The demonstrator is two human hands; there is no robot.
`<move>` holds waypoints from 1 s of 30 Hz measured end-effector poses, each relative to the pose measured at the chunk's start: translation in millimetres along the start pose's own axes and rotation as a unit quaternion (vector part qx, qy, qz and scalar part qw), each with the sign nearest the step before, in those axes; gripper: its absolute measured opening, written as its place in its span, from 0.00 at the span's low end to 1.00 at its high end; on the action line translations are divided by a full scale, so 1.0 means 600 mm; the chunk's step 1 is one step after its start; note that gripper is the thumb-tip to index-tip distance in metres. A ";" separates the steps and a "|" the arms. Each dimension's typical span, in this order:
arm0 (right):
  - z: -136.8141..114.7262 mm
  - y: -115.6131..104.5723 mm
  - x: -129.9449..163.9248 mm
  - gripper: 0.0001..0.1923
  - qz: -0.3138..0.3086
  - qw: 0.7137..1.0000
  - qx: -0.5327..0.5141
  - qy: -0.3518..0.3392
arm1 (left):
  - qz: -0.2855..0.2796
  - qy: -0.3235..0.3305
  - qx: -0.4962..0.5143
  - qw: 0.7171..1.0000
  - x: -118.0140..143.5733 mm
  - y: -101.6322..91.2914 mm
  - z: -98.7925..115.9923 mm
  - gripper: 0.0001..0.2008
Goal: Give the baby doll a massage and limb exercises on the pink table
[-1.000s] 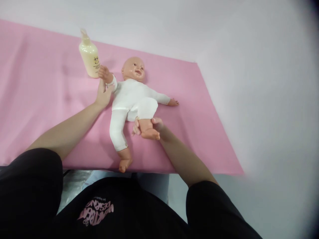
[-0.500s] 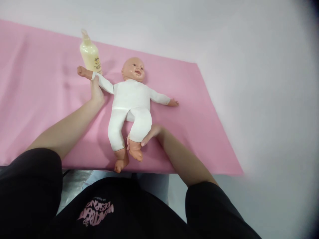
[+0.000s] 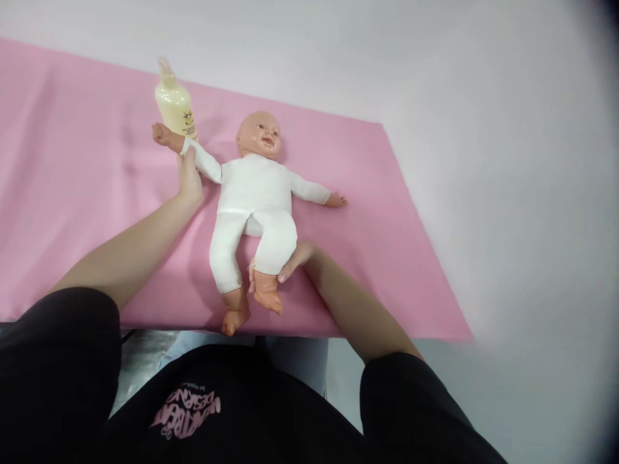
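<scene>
A baby doll with a white cloth body lies on its back, its bald head away from me. My left hand grips the doll's arm on the left near the cuff, holding it raised; most of its fingers are hidden behind the sleeve. My right hand is wrapped from below around the doll's lower leg on the right, the thumb on one side and fingertips showing on the other. The doll's other leg and its other arm rest untouched.
A pink cover lies under the doll, its edges at the far side, right and front. A pump bottle of pale yellow liquid stands behind the raised doll arm. Beyond the cover is a pale grey surface.
The doll's held arm has moved slightly right and up with my left hand. The held leg has shifted a little to the right with my right hand.
</scene>
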State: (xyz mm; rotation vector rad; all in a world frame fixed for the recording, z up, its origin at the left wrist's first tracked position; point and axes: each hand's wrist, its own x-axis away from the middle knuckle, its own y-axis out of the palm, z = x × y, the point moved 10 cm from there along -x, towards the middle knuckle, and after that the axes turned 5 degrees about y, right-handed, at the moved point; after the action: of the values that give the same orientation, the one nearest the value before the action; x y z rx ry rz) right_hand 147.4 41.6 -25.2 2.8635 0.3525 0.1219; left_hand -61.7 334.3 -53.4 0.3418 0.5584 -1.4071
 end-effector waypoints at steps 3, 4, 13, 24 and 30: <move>-0.009 0.000 0.001 0.31 0.016 0.999 -0.026 -0.021 | 0.063 -0.068 0.033 0.995 0.013 -0.011 0.000 0.28; -0.010 -0.002 0.003 0.32 0.025 0.998 -0.040 -0.032 | 0.048 -0.052 0.018 0.997 0.014 -0.004 0.014 0.29; -0.007 -0.036 0.030 0.34 0.039 0.957 -0.147 -0.247 | -0.141 0.168 -0.125 0.968 0.058 0.080 0.191 0.37; -0.015 -0.133 0.090 0.33 0.378 0.820 -0.361 -0.231 | -0.244 0.236 -0.177 0.924 0.081 0.122 0.249 0.28; -0.009 -0.136 0.090 0.34 0.402 0.819 -0.348 -0.214 | -0.241 0.251 -0.174 0.921 0.084 0.121 0.253 0.28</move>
State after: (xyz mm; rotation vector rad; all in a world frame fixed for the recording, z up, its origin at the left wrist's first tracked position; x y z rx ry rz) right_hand 180.5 133.1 -38.3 2.0219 -0.8341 -0.2057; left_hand 37.7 221.1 36.6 0.2845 1.3716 -1.6545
